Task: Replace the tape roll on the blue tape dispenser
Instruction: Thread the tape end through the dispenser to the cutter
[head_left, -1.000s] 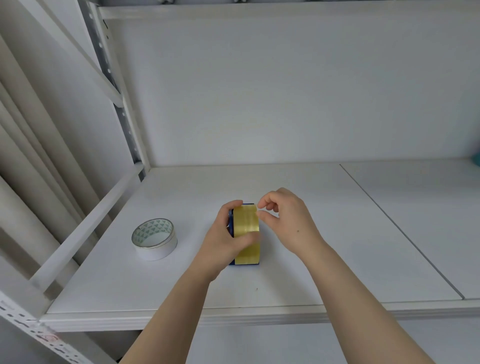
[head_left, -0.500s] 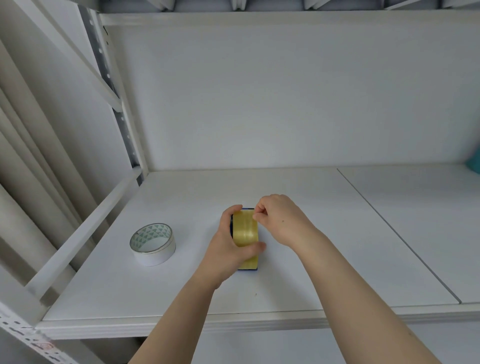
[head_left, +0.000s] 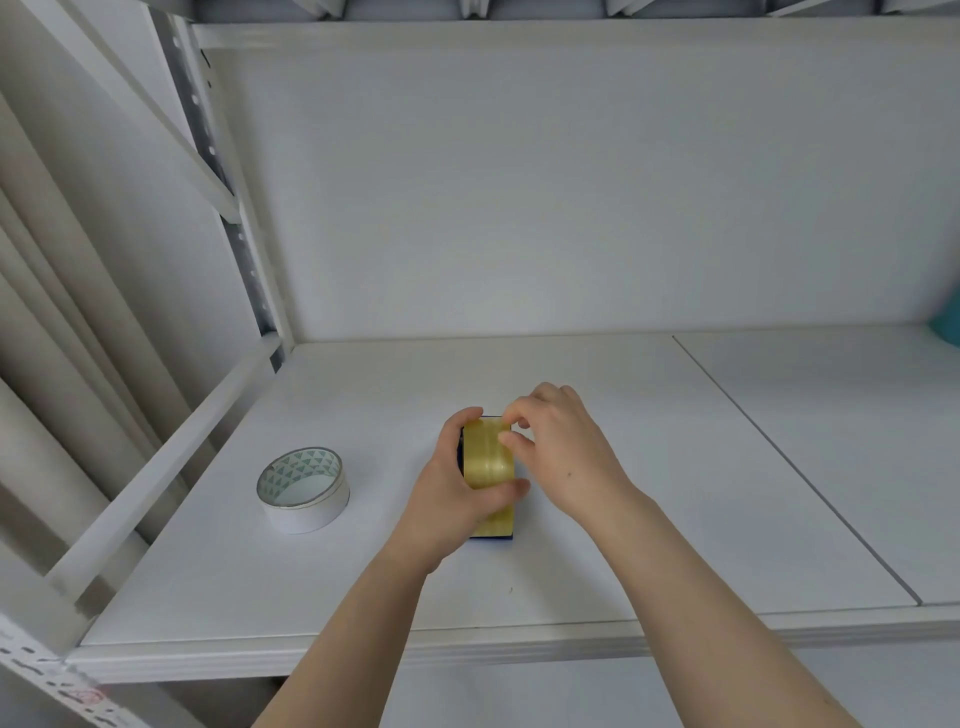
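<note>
Head camera view: two bare forearms reach onto a white shelf (head_left: 571, 587). At its middle the left hand (head_left: 457, 493) wraps around a yellow tape roll (head_left: 487, 462) seated in the blue tape dispenser (head_left: 491, 535), thumb across the roll's face. Just beyond, the right hand (head_left: 566, 457) pinches thumb and forefinger at the roll's top edge. A white tape roll (head_left: 304, 488) lies flat well to the left.

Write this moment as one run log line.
left hand: grips yellowish tape roll | right hand: fingertips at roll top | white tape roll: on shelf, untouched
</note>
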